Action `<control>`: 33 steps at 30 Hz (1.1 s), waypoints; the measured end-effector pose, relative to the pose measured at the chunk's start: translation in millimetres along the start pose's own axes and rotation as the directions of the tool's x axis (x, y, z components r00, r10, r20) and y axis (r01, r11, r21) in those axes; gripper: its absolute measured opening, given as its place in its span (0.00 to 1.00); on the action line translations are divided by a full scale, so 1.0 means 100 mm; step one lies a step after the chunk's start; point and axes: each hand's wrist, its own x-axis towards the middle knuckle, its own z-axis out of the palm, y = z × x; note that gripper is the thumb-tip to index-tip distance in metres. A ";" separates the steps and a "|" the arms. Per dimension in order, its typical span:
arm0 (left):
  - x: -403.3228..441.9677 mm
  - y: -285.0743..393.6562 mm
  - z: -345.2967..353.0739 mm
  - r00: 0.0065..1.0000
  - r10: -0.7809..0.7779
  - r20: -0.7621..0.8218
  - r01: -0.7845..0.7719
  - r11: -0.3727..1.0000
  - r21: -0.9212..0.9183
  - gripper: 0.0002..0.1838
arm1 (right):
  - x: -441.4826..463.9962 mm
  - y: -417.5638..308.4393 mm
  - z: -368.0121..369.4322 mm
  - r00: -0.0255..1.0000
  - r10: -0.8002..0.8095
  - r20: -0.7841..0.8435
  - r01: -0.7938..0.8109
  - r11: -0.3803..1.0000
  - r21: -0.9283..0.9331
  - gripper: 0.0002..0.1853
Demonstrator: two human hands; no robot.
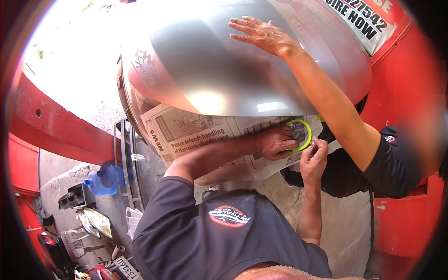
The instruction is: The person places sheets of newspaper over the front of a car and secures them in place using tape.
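Observation:
A neon yellow-green ring, which looks like a roll of tape (pixel 307 131), stands over newspaper (pixel 198 133) along the lower edge of a silver-grey car panel (pixel 210 56). My left hand (pixel 276 142) reaches in across the newspaper, its curled fingers at the left side of the roll. At the roll's lower right edge, my right hand (pixel 313 161) is closed in a pinch against it. Whether a strip of tape runs between its fingertips is too small to tell. Clear plastic sheeting seems to lie beneath the newspaper.
A co-worker's hand (pixel 261 35) hovers over or rests on the panel, their forearm reaching in from the right. A red beam (pixel 65 121) crosses the left side. Below it are a metal rack (pixel 128 163), a blue water jug (pixel 105 179), headlights (pixel 95 221) and a number plate (pixel 127 268).

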 end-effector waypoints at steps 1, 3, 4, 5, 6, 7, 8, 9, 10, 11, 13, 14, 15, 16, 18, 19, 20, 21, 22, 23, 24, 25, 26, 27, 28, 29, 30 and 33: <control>0.00 0.00 0.01 0.999 0.036 0.014 -0.036 0.999 0.021 0.13 | -0.05 -0.01 -0.02 0.998 0.057 0.004 -0.057 0.996 0.063 0.15; -0.01 -0.01 0.01 1.000 0.006 -0.011 -0.005 1.000 0.013 0.12 | -0.17 -0.07 -0.10 0.999 0.038 0.008 -0.039 0.985 0.166 0.13; -0.01 -0.03 0.01 1.000 -0.007 -0.020 0.007 1.000 0.008 0.12 | -0.24 -0.12 -0.16 0.998 0.056 0.021 -0.060 0.970 0.234 0.13; -0.02 -0.05 0.03 1.000 -0.003 -0.030 0.004 1.000 0.015 0.12 | -0.32 -0.17 -0.21 0.997 0.075 0.035 -0.082 0.950 0.302 0.12; -0.04 -0.08 0.06 0.999 -0.001 -0.041 0.002 1.000 0.021 0.12 | -0.41 -0.21 -0.24 0.992 0.105 0.073 -0.123 0.937 0.328 0.11; -0.06 -0.10 0.09 0.999 0.001 -0.051 0.000 1.000 0.026 0.11 | -0.47 -0.20 -0.25 0.991 0.116 0.061 -0.129 0.930 0.344 0.12; -0.03 -0.08 0.06 0.999 0.010 -0.045 -0.008 0.999 0.044 0.11 | -0.52 -0.18 -0.25 0.991 0.124 0.049 -0.134 0.924 0.359 0.12; -0.02 -0.07 0.02 0.999 0.019 -0.041 -0.016 0.998 0.062 0.11 | -0.55 -0.16 -0.27 0.990 0.134 0.039 -0.138 0.917 0.373 0.13; 0.01 -0.04 -0.02 0.999 0.026 -0.036 -0.023 0.997 0.078 0.11 | -0.57 -0.13 -0.29 0.971 0.232 0.056 -0.238 0.939 0.248 0.20; 0.03 -0.01 -0.05 0.998 0.033 -0.046 -0.027 0.994 0.110 0.11 | -0.48 -0.21 -0.31 0.979 0.203 -0.023 -0.201 0.977 0.075 0.24; 0.08 0.02 -0.08 0.997 0.050 -0.063 -0.038 0.985 0.171 0.11 | -0.19 -0.44 -0.29 0.984 0.137 -0.117 -0.157 0.970 -0.186 0.31; 0.07 0.03 -0.06 0.998 0.052 -0.041 -0.042 0.976 0.212 0.12 | -0.11 -0.51 -0.24 0.984 0.112 -0.141 -0.147 0.953 -0.267 0.34; 0.06 0.01 -0.04 0.999 0.040 -0.035 -0.032 0.980 0.196 0.13 | -0.08 -0.56 -0.18 0.985 0.113 -0.129 -0.143 0.958 -0.247 0.34; 0.05 -0.02 -0.03 0.999 0.026 -0.030 -0.020 0.983 0.182 0.13 | -0.06 -0.58 -0.14 0.987 0.113 -0.116 -0.137 0.965 -0.225 0.35; 0.05 0.00 -0.03 0.999 0.017 -0.033 -0.011 0.982 0.188 0.14 | -0.20 -0.40 0.01 0.980 0.195 -0.047 -0.200 0.956 -0.215 0.27; 0.08 0.02 -0.06 0.999 0.025 -0.044 -0.015 0.978 0.210 0.15 | -0.26 -0.32 0.08 0.974 0.228 -0.010 -0.225 0.951 -0.210 0.23; 0.10 0.04 -0.08 0.998 0.032 -0.057 -0.018 0.972 0.235 0.15 | -0.25 -0.33 0.11 0.977 0.201 -0.072 -0.211 0.957 -0.197 0.15; 0.08 0.02 -0.07 0.999 0.012 -0.051 0.000 0.974 0.226 0.15 | -0.26 -0.33 0.12 0.982 0.177 -0.065 -0.187 0.960 -0.208 0.14; 0.04 -0.01 -0.03 0.999 -0.007 -0.044 0.017 0.976 0.215 0.15 | -0.28 -0.32 0.12 0.986 0.155 -0.058 -0.164 0.962 -0.219 0.13; 0.04 -0.01 -0.02 0.999 -0.025 -0.037 0.032 0.978 0.204 0.15 | -0.29 -0.32 0.12 0.990 0.132 -0.053 -0.140 0.963 -0.231 0.12; 0.03 -0.01 -0.02 0.999 -0.024 -0.037 0.032 0.976 0.215 0.15 | -0.28 -0.31 0.11 0.991 0.127 -0.044 -0.133 0.965 -0.227 0.10; 0.03 0.00 -0.01 0.999 -0.022 -0.036 0.030 0.974 0.223 0.15 | -0.25 -0.31 0.10 0.992 0.124 -0.037 -0.129 0.966 -0.224 0.08; 0.04 0.00 -0.01 0.999 -0.018 -0.032 0.025 0.972 0.233 0.15 | -0.23 -0.30 0.10 0.992 0.121 -0.034 -0.125 0.967 -0.221 0.07; 0.04 -0.01 -0.01 0.999 -0.023 -0.037 0.031 0.974 0.224 0.14 | -0.20 -0.25 0.12 0.983 0.180 -0.042 -0.184 0.973 -0.139 0.06; 0.03 -0.02 0.00 0.999 -0.029 -0.041 0.038 0.976 0.214 0.14 | -0.18 -0.17 0.15 0.970 0.240 -0.045 -0.242 0.968 -0.058 0.06; 0.02 -0.03 0.02 0.998 -0.036 -0.045 0.044 0.979 0.201 0.14 | -0.20 -0.12 0.20 0.953 0.301 -0.043 -0.301 0.953 0.023 0.05; -0.07 -0.07 0.10 0.998 -0.018 -0.057 0.027 0.984 0.178 0.12 | -0.25 -0.06 0.30 0.904 0.422 -0.060 -0.413 0.902 0.123 0.05; -0.12 -0.24 0.03 0.996 0.056 -0.070 -0.039 0.973 0.228 0.12 | -0.19 0.28 0.33 0.529 0.836 -0.144 -0.685 0.521 0.510 0.09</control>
